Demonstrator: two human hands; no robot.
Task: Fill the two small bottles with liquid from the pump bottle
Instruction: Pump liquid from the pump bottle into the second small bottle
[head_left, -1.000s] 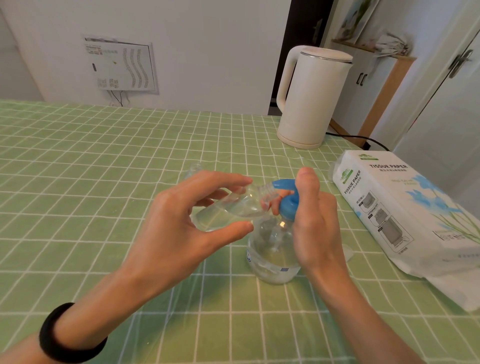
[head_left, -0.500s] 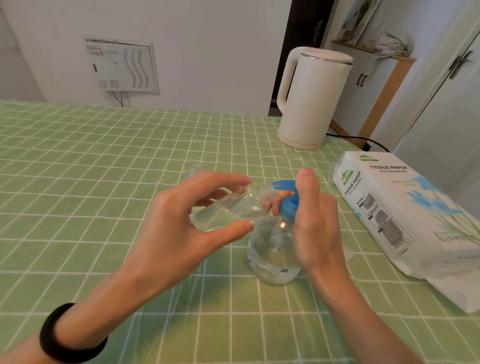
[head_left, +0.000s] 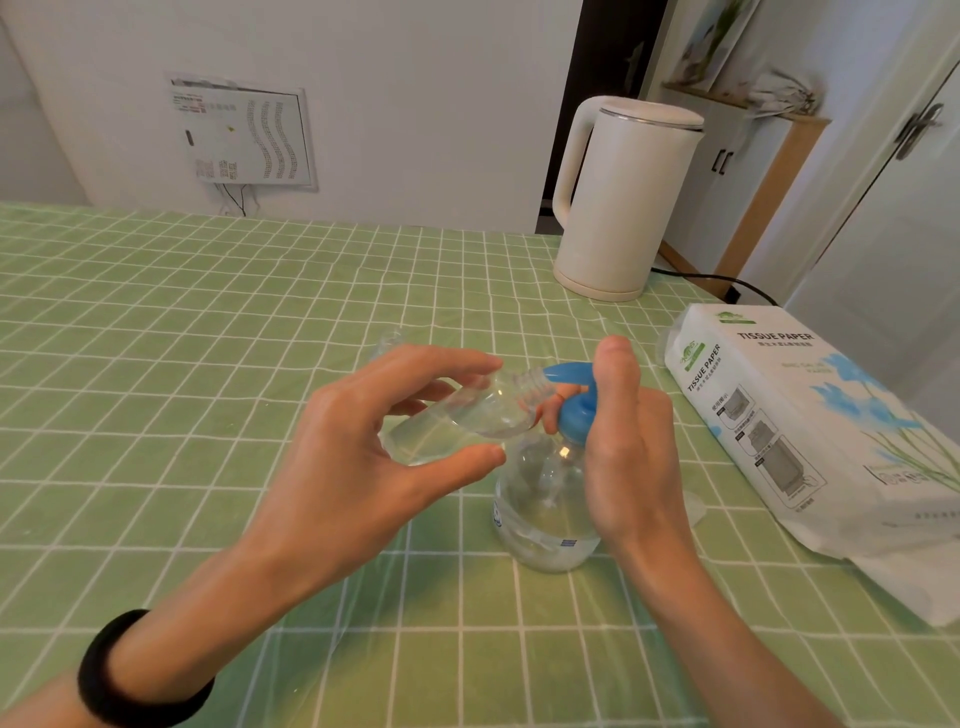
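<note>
A green checked cloth is covering the tabletop (head_left: 156, 395), and a white wall is running behind its far edge. You are working a little right of the middle, closer to the near edge than the far one.

There your left hand (head_left: 363, 467) is pinching a small bottle (head_left: 467, 415) between thumb and fingertips. It is holding the bottle tilted in the air so that the threaded mouth is meeting the nozzle of the blue pump head (head_left: 574, 410). Your right hand (head_left: 631, 452) is wrapping round the neck of the pump bottle (head_left: 545, 514), which is standing upright on the cloth. One digit is rising beside the pump head, and a fingertip is showing under the nozzle.

By the look of it, you are partway through pumping liquid into this bottle. The next move is calling for steady presses with the mouth kept tight on the nozzle. You will also need to tip the bottle upright before the liquid reaches its opening.

The small bottle is carrying clear liquid pooled along its lower side, though its exact level is hard to read. The pump bottle is also holding clear liquid, at a level I cannot judge.

A clear object (head_left: 387, 343) is peeking out beyond your left fingers. It may be the other small bottle, but I cannot tell its contents.

Further out, a tissue paper pack (head_left: 789, 431) is lying along the right edge, and a white kettle (head_left: 623, 197) is standing near the far right corner.
</note>
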